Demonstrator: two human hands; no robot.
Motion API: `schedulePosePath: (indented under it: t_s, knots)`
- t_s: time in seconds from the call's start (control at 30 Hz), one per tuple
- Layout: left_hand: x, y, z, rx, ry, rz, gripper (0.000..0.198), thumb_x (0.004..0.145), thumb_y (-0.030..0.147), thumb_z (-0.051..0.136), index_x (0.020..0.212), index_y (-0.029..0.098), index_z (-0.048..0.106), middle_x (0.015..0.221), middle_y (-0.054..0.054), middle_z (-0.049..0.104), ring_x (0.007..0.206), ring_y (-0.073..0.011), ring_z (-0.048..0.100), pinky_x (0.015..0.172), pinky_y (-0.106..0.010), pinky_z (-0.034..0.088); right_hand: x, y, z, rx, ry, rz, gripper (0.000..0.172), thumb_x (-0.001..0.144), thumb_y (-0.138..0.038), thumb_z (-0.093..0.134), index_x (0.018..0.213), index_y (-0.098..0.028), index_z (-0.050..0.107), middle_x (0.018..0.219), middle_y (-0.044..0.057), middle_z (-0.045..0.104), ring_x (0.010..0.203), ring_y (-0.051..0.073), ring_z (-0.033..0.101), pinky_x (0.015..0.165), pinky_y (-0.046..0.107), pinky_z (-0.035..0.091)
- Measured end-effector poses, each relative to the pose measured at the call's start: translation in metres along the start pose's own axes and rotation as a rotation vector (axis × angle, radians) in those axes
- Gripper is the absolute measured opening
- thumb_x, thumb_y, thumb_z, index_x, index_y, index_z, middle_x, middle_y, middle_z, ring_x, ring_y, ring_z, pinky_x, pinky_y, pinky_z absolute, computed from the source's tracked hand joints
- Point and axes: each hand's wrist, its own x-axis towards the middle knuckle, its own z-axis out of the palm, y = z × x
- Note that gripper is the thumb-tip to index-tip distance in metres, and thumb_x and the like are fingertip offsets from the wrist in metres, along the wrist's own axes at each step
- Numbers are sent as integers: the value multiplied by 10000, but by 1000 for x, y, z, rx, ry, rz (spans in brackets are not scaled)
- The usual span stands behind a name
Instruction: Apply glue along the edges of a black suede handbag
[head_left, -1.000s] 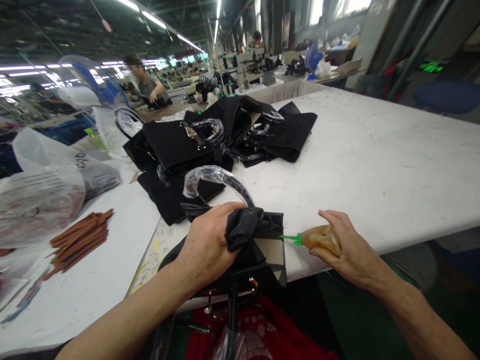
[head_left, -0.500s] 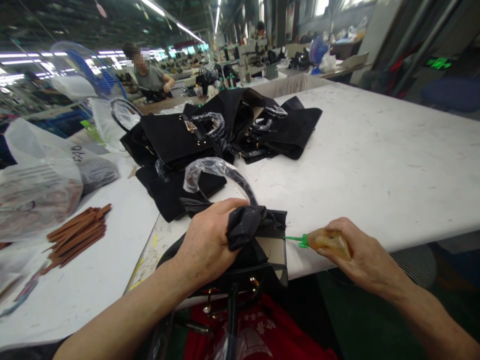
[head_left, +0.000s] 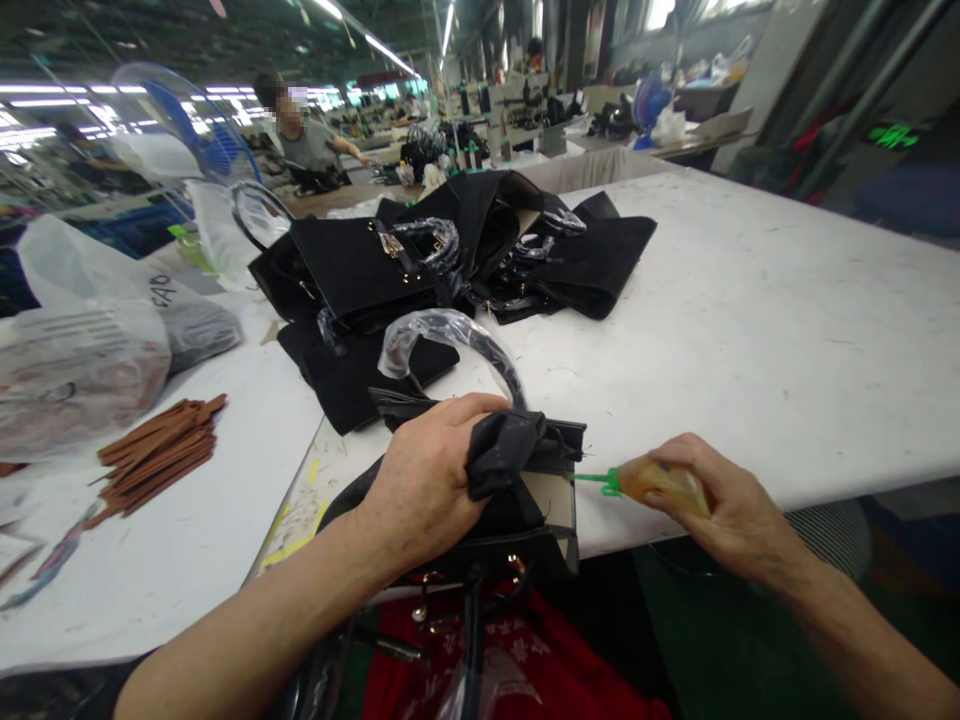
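A black handbag (head_left: 487, 560) lies at the table's near edge, its mouth facing right and one plastic-wrapped handle (head_left: 457, 335) arching up behind. My left hand (head_left: 431, 465) is closed on bunched black lining (head_left: 506, 450) at the bag's opening. My right hand (head_left: 724, 500) is wrapped round a glue bottle (head_left: 660, 482) of amber colour, held level. The bottle's thin green nozzle (head_left: 596, 480) points left, its tip at the bag's beige inner edge (head_left: 551, 497). Whether the tip touches that edge is hard to tell.
Several black handbags (head_left: 375, 265) with wrapped handles are heaped on the white table (head_left: 750, 300) ahead. Brown strips (head_left: 161, 455) and clear plastic bags (head_left: 82, 340) lie at left. A blue fan (head_left: 202, 130) and a co-worker (head_left: 307, 145) are beyond.
The view has shifted slightly, so most things sit a little further right. Both hands keep their holds on the lining and the bottle. The co-worker's arm has stretched out to the right.
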Motion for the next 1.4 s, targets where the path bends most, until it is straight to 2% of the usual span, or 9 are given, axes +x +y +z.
schedulePosePath:
  t_s: [0.2, 0.33, 0.5, 0.63, 0.77, 0.97, 1.1, 1.27, 1.4]
  knots:
    - [0, 0, 0, -28, -12, -4, 300, 714, 91, 568, 992, 188, 627, 1044, -35, 646, 918, -182, 619, 814, -294, 507, 2, 5, 1, 53, -46, 78, 288, 813, -435, 592, 1012, -239, 519, 914, 32, 591, 772, 184, 577, 664, 300, 478]
    - [0, -1, 0, -21, 0, 4, 306, 704, 85, 578, 988, 192, 621, 1058, -29, 640, 920, -176, 617, 820, -287, 505, 0, 8, 2, 45, 77, 121, 303, 805, -434, 600, 1021, -237, 517, 916, 29, 595, 785, 188, 580, 678, 298, 473]
    - [1, -2, 0, -26, -3, 9, 302, 692, 71, 575, 969, 182, 620, 1060, -36, 640, 926, -176, 617, 842, -286, 502, -1, 10, 7, 118, -55, 110, 271, 814, -419, 595, 1003, -241, 518, 902, 18, 577, 757, 171, 569, 656, 282, 470]
    - [0, -4, 1, -29, -8, 16, 308, 693, 67, 568, 972, 185, 623, 1070, -36, 636, 933, -174, 616, 850, -284, 502, 1, 8, 6, 95, 69, 88, 258, 815, -404, 600, 1007, -249, 524, 940, 24, 573, 822, 180, 570, 706, 293, 464]
    - [-1, -5, 1, -31, -9, 12, 295, 695, 71, 567, 961, 182, 627, 1085, -44, 633, 937, -180, 617, 844, -294, 508, 4, 3, 2, 107, -90, 88, 232, 813, -409, 601, 970, -252, 534, 878, 14, 586, 757, 175, 576, 661, 296, 470]
    - [-1, -5, 1, -36, -16, 20, 318, 696, 79, 578, 989, 191, 629, 1084, -40, 632, 949, -183, 614, 855, -302, 507, 6, 5, 2, 43, 129, -26, 243, 820, -370, 599, 1028, -269, 525, 952, 42, 578, 816, 199, 572, 686, 335, 467]
    - [-1, -4, 1, -31, -17, 18, 289, 714, 97, 571, 983, 185, 632, 1077, -51, 636, 934, -186, 618, 840, -308, 515, 4, 5, 2, 6, 26, -20, 253, 818, -371, 603, 1035, -266, 526, 952, 43, 576, 787, 190, 570, 658, 323, 464]
    - [-3, 0, 1, -31, -10, 32, 261, 731, 116, 561, 972, 178, 637, 1065, -60, 638, 928, -186, 618, 830, -307, 522, -1, 1, 1, 36, 90, 31, 270, 814, -388, 605, 1034, -255, 525, 943, 42, 590, 793, 189, 567, 665, 313, 465]
    - [-7, 3, 0, -34, -16, 38, 233, 741, 120, 552, 947, 178, 645, 1057, -66, 639, 926, -187, 616, 824, -305, 525, -6, -1, 1, 96, -110, 136, 241, 814, -425, 583, 975, -249, 545, 846, 10, 602, 698, 166, 565, 609, 282, 470]
